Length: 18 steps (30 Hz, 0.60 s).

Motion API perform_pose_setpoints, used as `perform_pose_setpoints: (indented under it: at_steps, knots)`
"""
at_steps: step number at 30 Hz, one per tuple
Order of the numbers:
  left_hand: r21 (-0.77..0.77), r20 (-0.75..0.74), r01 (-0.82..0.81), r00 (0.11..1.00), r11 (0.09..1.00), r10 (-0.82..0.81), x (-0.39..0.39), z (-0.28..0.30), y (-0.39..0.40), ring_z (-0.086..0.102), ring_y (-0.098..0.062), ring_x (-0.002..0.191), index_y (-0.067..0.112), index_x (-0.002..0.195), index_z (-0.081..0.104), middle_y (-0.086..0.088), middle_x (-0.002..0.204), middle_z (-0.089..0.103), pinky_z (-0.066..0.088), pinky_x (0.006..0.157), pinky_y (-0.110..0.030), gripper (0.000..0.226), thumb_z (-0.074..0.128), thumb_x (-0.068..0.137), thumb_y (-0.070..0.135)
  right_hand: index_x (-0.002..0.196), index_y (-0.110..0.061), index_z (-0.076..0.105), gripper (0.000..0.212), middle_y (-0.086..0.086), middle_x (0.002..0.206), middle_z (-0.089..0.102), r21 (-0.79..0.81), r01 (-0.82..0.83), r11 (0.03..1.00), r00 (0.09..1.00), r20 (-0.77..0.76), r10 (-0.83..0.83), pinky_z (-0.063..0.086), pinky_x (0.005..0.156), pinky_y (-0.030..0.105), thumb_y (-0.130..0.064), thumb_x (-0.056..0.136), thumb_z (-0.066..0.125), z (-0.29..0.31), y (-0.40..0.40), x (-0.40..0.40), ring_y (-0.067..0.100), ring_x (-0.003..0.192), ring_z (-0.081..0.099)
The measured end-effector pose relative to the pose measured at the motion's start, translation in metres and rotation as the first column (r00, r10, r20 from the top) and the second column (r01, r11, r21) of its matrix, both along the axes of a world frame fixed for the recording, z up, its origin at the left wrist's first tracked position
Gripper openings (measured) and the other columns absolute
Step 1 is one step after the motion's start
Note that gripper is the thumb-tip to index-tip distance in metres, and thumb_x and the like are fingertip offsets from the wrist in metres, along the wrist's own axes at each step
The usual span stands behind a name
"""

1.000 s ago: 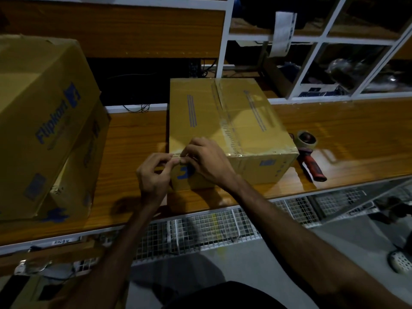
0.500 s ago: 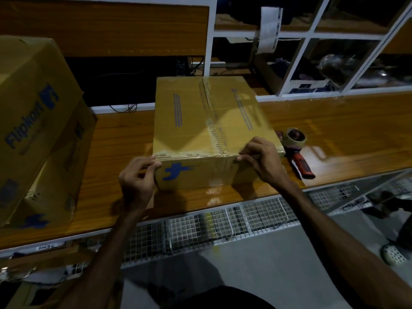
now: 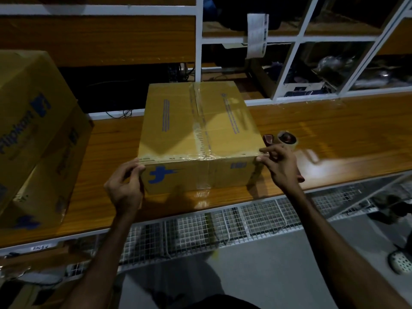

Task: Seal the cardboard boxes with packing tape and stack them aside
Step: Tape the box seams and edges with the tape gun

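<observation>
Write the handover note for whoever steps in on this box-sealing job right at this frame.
Left hand: fingers curled on the near-left top corner of the middle box, pressing tape there.
Right hand: fingertips pinching at the near-right top corner.
The middle box sits on the wooden bench; tape runs along its centre seam and near top edge.
Tape dispenser lies behind the right hand.
Two stacked boxes stand on the left.
Left: finish pressing the corners down, then stack this box aside.

Tape dispenser partly behind right hand, stacked boxes cropped left
</observation>
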<state>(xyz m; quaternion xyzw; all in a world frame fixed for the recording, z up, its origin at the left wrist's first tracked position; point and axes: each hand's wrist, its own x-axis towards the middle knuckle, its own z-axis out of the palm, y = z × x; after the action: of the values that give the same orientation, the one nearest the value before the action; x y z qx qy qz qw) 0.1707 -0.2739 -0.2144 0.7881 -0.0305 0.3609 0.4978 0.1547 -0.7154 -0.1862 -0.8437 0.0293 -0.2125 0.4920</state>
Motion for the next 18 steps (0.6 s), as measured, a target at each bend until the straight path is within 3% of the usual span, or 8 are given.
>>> perform_pose_setpoints:
  at_steps: [4,8,13,18]
  knots:
    - [-0.120,-0.105,-0.032,0.994,0.992,0.019,-0.003,-0.012,-0.008,0.075,-0.024,0.092,0.020,0.109,0.076,-0.006,0.100,0.077,0.063,0.082,-0.050,0.013,0.070,0.099,0.026,0.117,-0.024,0.076,0.034,0.004,0.119,0.065,0.138,-0.004,0.990,0.999,0.050,-0.003,0.062,0.094,0.050,-0.025,0.086,0.088,-0.004,0.004,-0.004,0.019,0.115,0.067]
    - [-0.131,-0.179,-0.082,0.982,0.988,0.058,-0.001,-0.011,-0.010,0.074,-0.025,0.093,0.015,0.111,0.077,-0.002,0.101,0.075,0.063,0.083,-0.050,0.022,0.068,0.097,0.030,0.140,-0.038,0.064,0.061,0.004,0.128,0.064,0.010,-0.032,0.999,0.999,-0.022,0.032,0.060,0.096,0.046,-0.022,0.086,0.087,-0.007,-0.002,-0.006,0.023,0.118,0.064]
    - [0.010,-0.147,-0.048,0.988,0.999,0.048,-0.002,-0.008,-0.005,0.072,-0.029,0.089,0.004,0.106,0.076,-0.007,0.099,0.075,0.060,0.080,-0.044,0.032,0.060,0.101,0.030,0.149,-0.025,0.057,0.072,0.004,0.140,0.061,-0.108,-0.060,0.992,0.996,-0.070,0.052,0.058,0.098,0.045,-0.017,0.084,0.088,-0.006,-0.005,-0.004,0.022,0.123,0.060]
    - [0.188,-0.198,0.019,0.980,0.982,0.019,-0.010,-0.001,-0.003,0.071,-0.032,0.086,0.014,0.100,0.072,-0.010,0.096,0.075,0.056,0.072,-0.040,0.011,0.063,0.101,0.006,0.154,-0.029,0.041,0.082,-0.001,0.150,0.055,-0.165,-0.192,0.967,0.972,-0.168,0.164,0.056,0.106,0.049,-0.021,0.087,0.087,-0.006,-0.010,-0.007,0.023,0.134,0.057]
